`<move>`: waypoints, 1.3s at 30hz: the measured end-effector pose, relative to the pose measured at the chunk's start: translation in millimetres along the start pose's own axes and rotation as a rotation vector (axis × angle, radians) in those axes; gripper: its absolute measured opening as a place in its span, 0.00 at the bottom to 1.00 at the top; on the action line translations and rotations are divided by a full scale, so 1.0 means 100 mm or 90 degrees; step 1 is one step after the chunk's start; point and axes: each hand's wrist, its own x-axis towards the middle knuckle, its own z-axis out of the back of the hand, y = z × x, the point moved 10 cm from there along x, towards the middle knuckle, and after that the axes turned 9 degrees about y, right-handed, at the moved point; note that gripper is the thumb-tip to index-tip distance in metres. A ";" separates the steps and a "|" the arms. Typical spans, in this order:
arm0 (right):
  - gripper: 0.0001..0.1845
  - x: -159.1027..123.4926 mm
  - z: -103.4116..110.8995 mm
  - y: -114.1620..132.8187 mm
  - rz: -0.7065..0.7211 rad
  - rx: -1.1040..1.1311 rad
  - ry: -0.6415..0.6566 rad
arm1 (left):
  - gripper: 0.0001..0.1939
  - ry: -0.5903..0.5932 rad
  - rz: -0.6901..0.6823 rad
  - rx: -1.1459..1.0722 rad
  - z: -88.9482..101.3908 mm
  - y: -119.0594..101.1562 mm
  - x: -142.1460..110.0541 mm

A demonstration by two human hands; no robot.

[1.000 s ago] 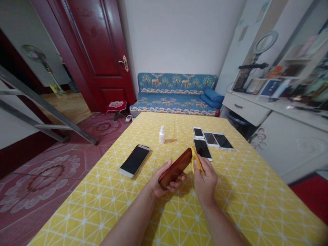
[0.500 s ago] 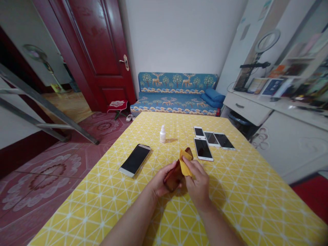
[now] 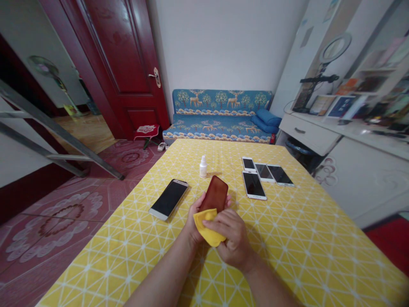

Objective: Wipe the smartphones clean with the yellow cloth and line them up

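A reddish-brown, see-through phone case point(image 3: 216, 192) rests in my left hand point(image 3: 192, 216), whose fingers wrap round both long sides. Over the case's near end lies a yellow cloth point(image 3: 209, 232), pinched by my right hand point(image 3: 234, 238). The cloth covers that end of the case. To the left, a large phone point(image 3: 169, 199) with a dark screen lies flat on the table. Just beyond the case stands a small white spray bottle point(image 3: 203, 167), upright.
Several white-framed phones lie together on the right, the nearest a larger phone point(image 3: 254, 185). A yellow patterned cloth covers the table point(image 3: 134, 256). Behind it stands a blue sofa point(image 3: 217, 121); a white cabinet point(image 3: 361, 170) is on the right, a metal ladder point(image 3: 76, 147) on the left.
The case has turned from edge-on so its broad face shows. My right hand has moved the cloth from the case's far end down to its near end.
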 end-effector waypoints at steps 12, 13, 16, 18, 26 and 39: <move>0.18 -0.11 0.23 -0.44 -0.134 -0.097 -0.072 | 0.33 0.036 -0.106 0.048 -0.07 -0.22 -0.02; 0.18 -0.15 0.29 -0.54 -0.175 -0.092 -0.104 | 0.32 0.035 -0.100 0.049 -0.06 -0.22 -0.01; 0.18 -0.31 0.48 -0.83 -0.301 -0.034 -0.220 | 0.31 0.054 -0.047 0.055 -0.06 -0.14 0.00; 0.17 -0.41 0.59 -0.94 -0.356 -0.016 -0.279 | 0.33 0.075 0.007 0.070 -0.08 -0.04 0.00; 0.24 -0.41 0.58 -0.98 -0.383 -0.107 -0.213 | 0.28 0.071 0.129 0.135 -0.08 0.20 -0.02; 0.27 -0.08 0.18 -0.37 -0.140 -0.104 -0.061 | 0.14 -0.141 -0.083 0.160 0.15 -0.15 -0.05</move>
